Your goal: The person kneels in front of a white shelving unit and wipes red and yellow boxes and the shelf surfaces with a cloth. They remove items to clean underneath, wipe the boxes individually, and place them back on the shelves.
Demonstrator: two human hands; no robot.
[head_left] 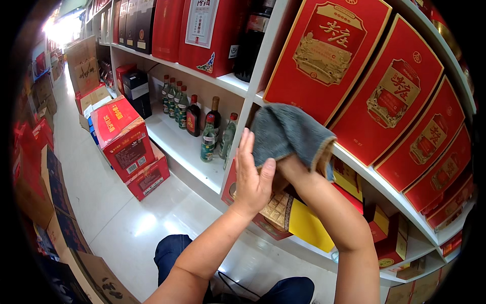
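Note:
A grey-blue cloth [290, 131] with a tan edge drapes over my right hand [294, 167], hiding its fingers; only the wrist side shows. The cloth lies against the shelf's white upright and the lower edge of a tall red and gold liquor box [326, 57]. Close by on the left, my left hand [252, 178] is raised with its fingers extended and thumb apart, nothing visible in it, near the upright. Below both hands, a box with a gold patterned panel and yellow side [309, 226] sits on the lower shelf.
Glass bottles [208, 140] stand on the shelf [178, 152] left of the upright. More red boxes [395, 91] line the right shelf. Stacked red cartons [125, 140] sit on the tiled floor, with cardboard boxes [102, 277] along the left. My knees [171, 252] are below.

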